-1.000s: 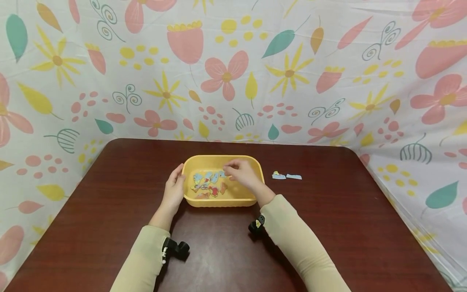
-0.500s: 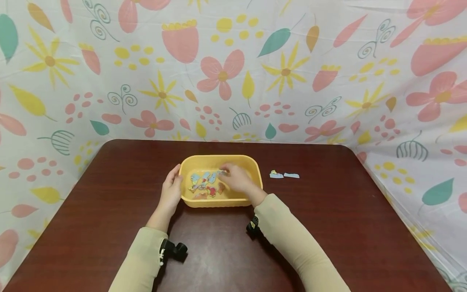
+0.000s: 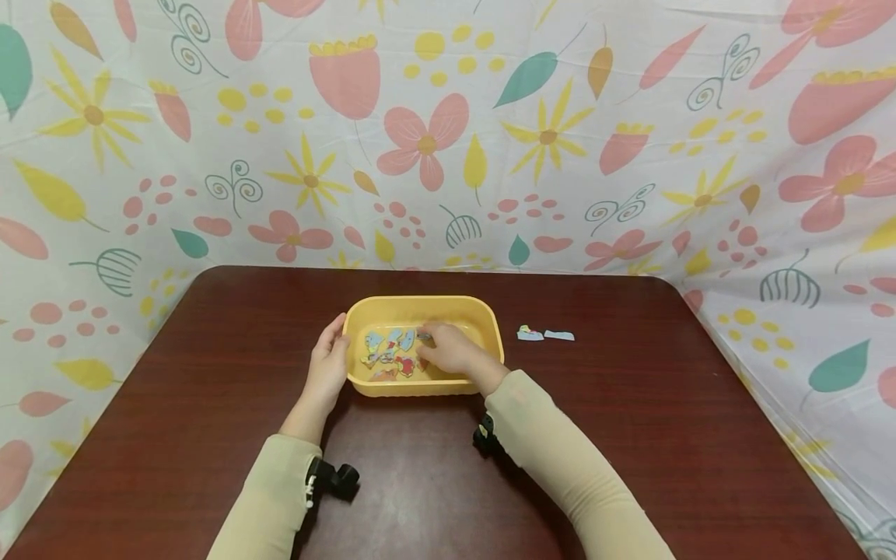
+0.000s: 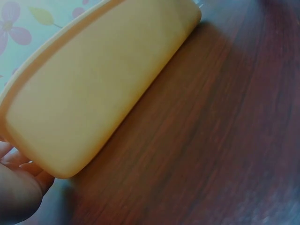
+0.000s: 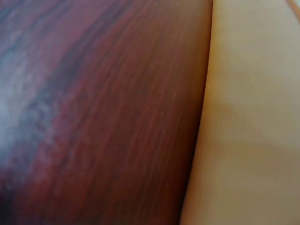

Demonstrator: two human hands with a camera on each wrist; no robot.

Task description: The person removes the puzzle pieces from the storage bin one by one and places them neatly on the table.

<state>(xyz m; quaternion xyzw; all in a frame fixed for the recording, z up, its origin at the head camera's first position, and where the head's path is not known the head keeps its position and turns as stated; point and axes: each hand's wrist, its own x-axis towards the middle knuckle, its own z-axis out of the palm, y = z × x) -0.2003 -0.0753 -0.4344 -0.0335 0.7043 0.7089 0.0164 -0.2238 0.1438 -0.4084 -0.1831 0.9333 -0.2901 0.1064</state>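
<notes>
A yellow plastic tray (image 3: 423, 389) stands on the table, its long side toward me. Flat picture pieces (image 3: 406, 365), blue, red and orange like cut-up puzzle parts, lie inside it on the left. My left hand (image 3: 329, 362) holds the tray's left end. In the left wrist view the fingers (image 4: 35, 171) curl against that end's lower corner. My right hand (image 3: 455, 351) reaches over the tray's right side into it, thumb and index finger apart beside the pieces. Part of a blue piece shows at the index fingertip. The right wrist view shows only tray wall and tabletop.
Two loose blue pieces, one with some yellow and red (image 3: 530, 334) and one plain strip (image 3: 559, 336), lie on the dark wooden table (image 3: 630, 404) right of the tray. A flower-printed cloth (image 3: 434, 218) hangs behind and beside the table.
My right hand has lowered onto the pieces, and its thumb and index finger have spread apart. My left hand stays at the tray's left end. The whole view shifted slightly.
</notes>
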